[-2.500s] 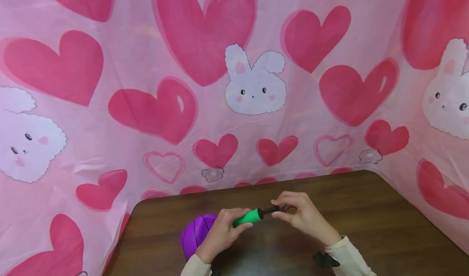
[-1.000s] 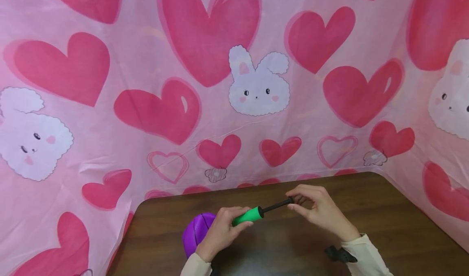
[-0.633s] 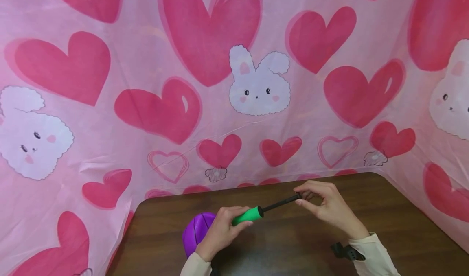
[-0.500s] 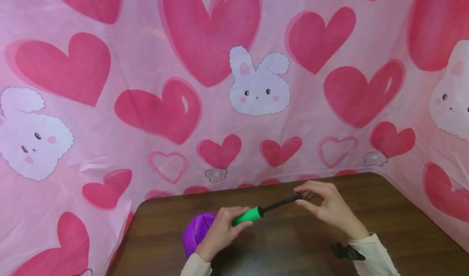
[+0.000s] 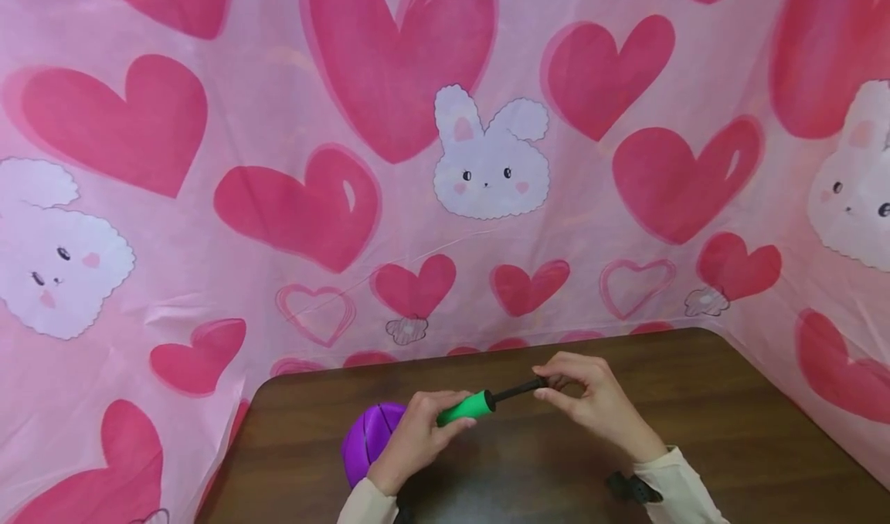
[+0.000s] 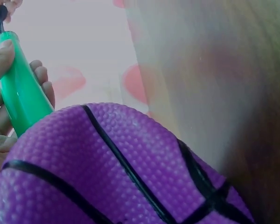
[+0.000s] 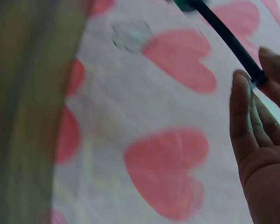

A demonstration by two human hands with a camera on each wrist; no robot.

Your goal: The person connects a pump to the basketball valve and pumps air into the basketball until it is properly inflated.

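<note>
My left hand [image 5: 419,437] grips the green barrel [image 5: 464,409] of a hand-held ball pump, which slants up to the right over the table. From its open end comes the black plunger rod [image 5: 516,390], partly drawn out. Fingertips and thumb of my right hand [image 5: 599,405] pinch the rod's far end. Against the pump's lower end, in the left wrist view, is a pebbled purple basketball [image 6: 98,154] with black lines, overlapping the barrel's end and hiding where the two meet. The right wrist view shows the rod [image 7: 231,39] held between thumb and fingers.
Dark wood-grain table [image 5: 695,400] with rounded far corners lies under both hands. A pink cloth [image 5: 480,246] printed with hearts and rabbits hangs behind it and along the sides. A black strap [image 5: 631,488] sits at my right wrist.
My right hand first drew the plunger rod out, up and to the right. Since half a second ago it has moved back left, with less rod showing. The left hand keeps its grip.
</note>
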